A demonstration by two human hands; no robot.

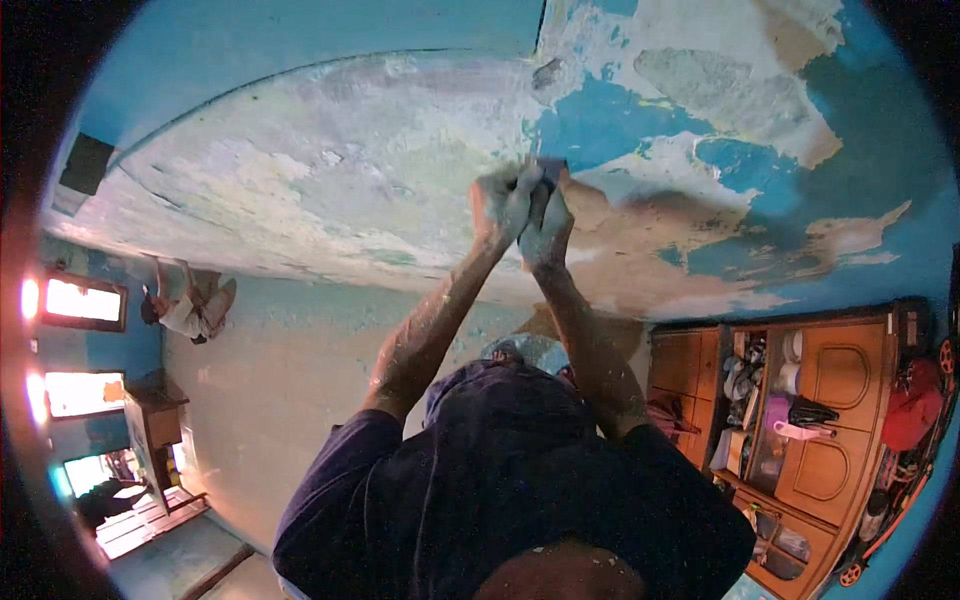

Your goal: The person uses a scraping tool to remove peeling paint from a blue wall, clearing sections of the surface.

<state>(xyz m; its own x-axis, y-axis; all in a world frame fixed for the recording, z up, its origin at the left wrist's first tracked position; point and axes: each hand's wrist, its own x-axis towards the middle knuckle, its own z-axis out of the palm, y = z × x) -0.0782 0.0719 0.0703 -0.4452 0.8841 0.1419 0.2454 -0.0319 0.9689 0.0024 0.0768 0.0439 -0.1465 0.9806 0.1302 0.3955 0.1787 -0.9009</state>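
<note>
My two hands are raised together against a wall point(430, 150) with patchy, flaking paint. My left hand point(500, 208) and my right hand point(546, 225) are closed close together around a small dark scraper point(551, 168), whose handle is hidden in the fingers. Its flat end meets the wall at the lower edge of a remaining blue paint patch point(600, 122). Left of the hands the surface is whitish and scraped; to the right, bare tan plaster and blue paint alternate. Pale dust coats both hands and forearms.
At the far left, another person point(195, 305) in light clothes reaches to the same wall. A wooden cabinet point(840, 375) with cluttered shelves stands at right, beside a red bag point(910, 405). Bright windows point(85, 303) and a wooden desk point(155, 415) are at left.
</note>
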